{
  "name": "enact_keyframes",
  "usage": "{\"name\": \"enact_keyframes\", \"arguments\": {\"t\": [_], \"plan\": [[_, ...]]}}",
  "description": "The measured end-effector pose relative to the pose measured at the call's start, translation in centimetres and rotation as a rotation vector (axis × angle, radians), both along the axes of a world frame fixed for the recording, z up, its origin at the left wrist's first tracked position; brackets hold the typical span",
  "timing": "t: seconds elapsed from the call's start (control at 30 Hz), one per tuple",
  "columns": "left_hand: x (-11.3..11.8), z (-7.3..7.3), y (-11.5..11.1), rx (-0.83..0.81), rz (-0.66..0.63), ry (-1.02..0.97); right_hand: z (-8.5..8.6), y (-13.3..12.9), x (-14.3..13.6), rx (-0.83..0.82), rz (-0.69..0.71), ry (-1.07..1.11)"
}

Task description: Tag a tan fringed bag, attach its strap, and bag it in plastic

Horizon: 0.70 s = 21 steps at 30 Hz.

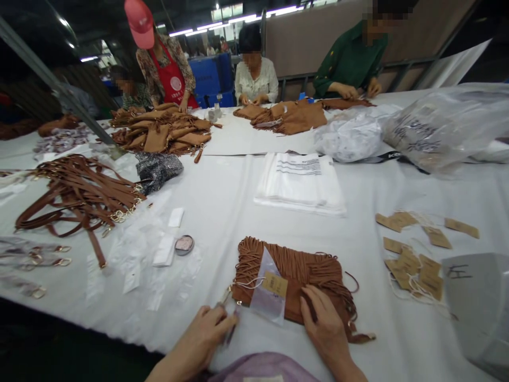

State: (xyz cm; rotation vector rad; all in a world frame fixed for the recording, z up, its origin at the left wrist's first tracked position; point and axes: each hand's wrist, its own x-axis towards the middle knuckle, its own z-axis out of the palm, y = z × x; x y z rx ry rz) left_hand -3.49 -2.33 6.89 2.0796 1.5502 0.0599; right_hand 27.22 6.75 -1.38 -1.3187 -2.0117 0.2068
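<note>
A brown fringed bag point(296, 265) lies flat on the table before me. On its front are a tan paper tag point(275, 284) on a white string and a piece of clear plastic point(267, 307). My left hand point(210, 330) is at the bag's lower left corner, fingers closed around a small, dark, blurred thing I cannot make out; a metal clasp point(227, 295) shows just above it. My right hand point(324, 323) rests on the lower right of the bag, its fingers stretched over the brown surface and its thumb apart.
Brown straps point(79, 193) with metal clips lie at left, near a small round tin point(184, 244). Stacked white plastic bags point(300, 183) lie beyond the bag. Loose tan tags point(413, 268) and a clear plastic bag point(477, 302) are at right. Across the table, several people handle brown bags point(163, 130).
</note>
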Motion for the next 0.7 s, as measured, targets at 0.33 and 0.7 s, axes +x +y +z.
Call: {"name": "enact_keyframes", "arguments": {"t": [0.33, 0.7], "plan": [[9.2, -4.9, 1.6, 0.203, 0.284, -0.114, 1.2, -1.5, -0.2, 0.117, 0.082, 0.012], [-3.8, -5.2, -4.1, 0.167, 0.115, -0.142, 2.3, -2.7, -0.2, 0.051, 0.205, -0.086]]}}
